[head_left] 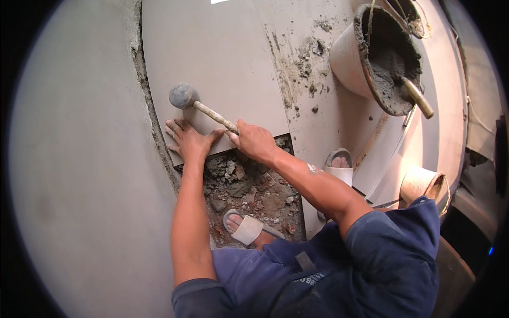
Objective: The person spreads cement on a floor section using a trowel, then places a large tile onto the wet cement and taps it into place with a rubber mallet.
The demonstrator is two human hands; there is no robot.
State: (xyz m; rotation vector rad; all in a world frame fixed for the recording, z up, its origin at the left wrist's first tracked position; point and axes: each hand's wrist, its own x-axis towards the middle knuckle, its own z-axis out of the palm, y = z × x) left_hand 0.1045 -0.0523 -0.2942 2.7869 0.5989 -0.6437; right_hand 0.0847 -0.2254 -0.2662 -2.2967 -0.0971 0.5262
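My right hand (pixel 253 141) is wrapped round the handle of a rubber mallet (pixel 214 115). Its rounded grey head is over the large beige floor tile (pixel 222 58), close to the tile's left side; whether it touches the surface I cannot tell. Flat on the near left corner of that tile lies my left hand (pixel 192 140), fingers spread, thumb toward the mallet handle. The tile's near edge borders a rough pit of rubble (pixel 254 185), where one sandalled foot (pixel 246 228) stands. My other foot (pixel 339 161) rests on the tiled floor to the right.
A plain wall (pixel 90 159) runs along the left, with a narrow gap beside the tile. At the upper right, a bucket (pixel 350 58) of grey mortar holds a tool with a metal handle (pixel 419 98). Mortar crumbs (pixel 307 66) litter the floor. A smaller bucket (pixel 416 185) stands at the right.
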